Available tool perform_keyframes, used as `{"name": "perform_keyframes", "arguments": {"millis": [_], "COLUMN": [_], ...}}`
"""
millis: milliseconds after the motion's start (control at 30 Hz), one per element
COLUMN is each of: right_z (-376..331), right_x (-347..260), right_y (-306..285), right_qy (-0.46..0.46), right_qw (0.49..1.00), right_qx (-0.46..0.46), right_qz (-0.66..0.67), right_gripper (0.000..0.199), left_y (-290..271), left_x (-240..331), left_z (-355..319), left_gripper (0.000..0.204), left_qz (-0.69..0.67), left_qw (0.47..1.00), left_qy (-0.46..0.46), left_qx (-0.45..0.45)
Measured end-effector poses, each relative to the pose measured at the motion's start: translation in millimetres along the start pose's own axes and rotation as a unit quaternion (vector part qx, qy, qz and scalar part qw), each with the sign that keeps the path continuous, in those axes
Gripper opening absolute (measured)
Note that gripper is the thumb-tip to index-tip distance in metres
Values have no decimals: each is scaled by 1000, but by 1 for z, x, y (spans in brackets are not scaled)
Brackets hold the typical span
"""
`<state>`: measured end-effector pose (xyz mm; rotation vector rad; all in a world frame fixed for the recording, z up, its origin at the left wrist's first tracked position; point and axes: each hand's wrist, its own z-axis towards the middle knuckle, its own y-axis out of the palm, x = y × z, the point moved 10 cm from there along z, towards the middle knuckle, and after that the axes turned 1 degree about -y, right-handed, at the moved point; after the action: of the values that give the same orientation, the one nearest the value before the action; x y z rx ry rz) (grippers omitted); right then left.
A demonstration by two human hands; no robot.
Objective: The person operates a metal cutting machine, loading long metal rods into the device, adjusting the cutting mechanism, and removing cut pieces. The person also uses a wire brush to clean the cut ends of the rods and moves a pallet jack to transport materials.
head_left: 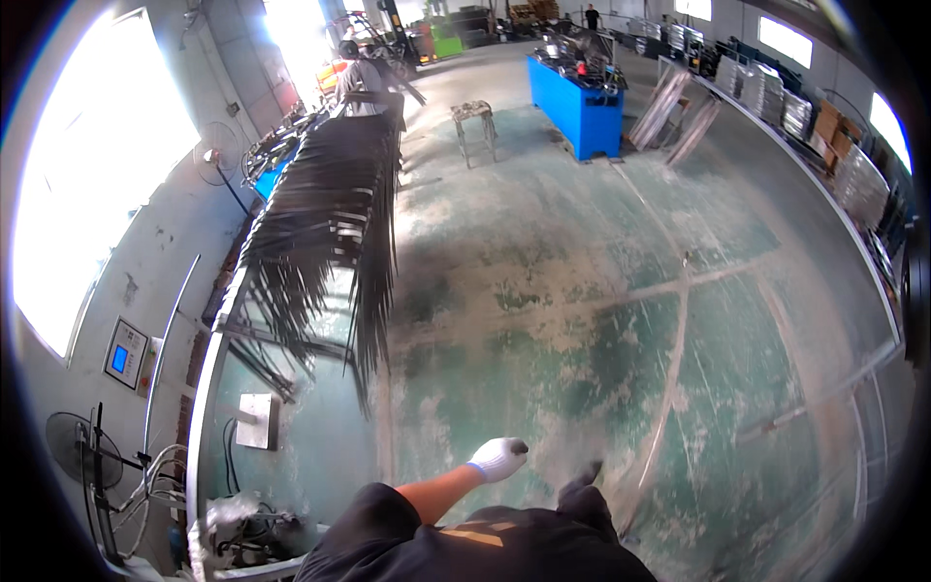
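Observation:
My left hand (498, 459), in a white glove with dark fingertips, hangs in front of my body above the floor. Its fingers are curled in, and nothing shows in them. It touches nothing that I can see. To its left stands a long metal rack (208, 373), apart from the hand. Many dark, thin strips (325, 189) lie across that rack and droop over its side. My right hand is out of view. A dark shoe (587, 473) shows ahead of my body.
The worn green floor (543, 320) stretches ahead. A stool (472, 114) and a blue workbench (582, 116) stand farther off, with leaning panels (664, 112) beside the bench. Near the rack's far end is a person (359, 78). A fan (73, 451) is at left.

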<state>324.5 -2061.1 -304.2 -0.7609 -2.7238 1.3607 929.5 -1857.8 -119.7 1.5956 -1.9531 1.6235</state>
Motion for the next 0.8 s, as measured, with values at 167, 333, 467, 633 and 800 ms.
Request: {"name": "perform_keyframes", "arguments": {"millis": [167, 333, 467, 633, 800], "right_z": [86, 207, 320, 404, 435], "right_x": [-174, -435, -760, -1175, -1351], "right_y": [27, -19, -91, -106, -97], "right_qy": [-29, -94, -295, -464, -440], "right_qw": [994, 987, 954, 864, 854], "right_qx": [-77, -81, 47, -70, -101], "right_qz": [-73, -100, -9, 186, 258], "right_gripper": [44, 50, 45, 12, 8], "left_y": [-72, -80, -147, -210, -324], "left_x": [-14, -136, -66, -110, -104], "left_z": [206, 347, 411, 591, 791], "left_gripper": [39, 33, 37, 39, 43], "left_qz": [-12, 249, 41, 15, 18], "left_qw": [997, 954, 974, 956, 950], "left_qy": [-40, -168, -220, -286, -308], "left_qx": [68, -16, 42, 64, 58]}}
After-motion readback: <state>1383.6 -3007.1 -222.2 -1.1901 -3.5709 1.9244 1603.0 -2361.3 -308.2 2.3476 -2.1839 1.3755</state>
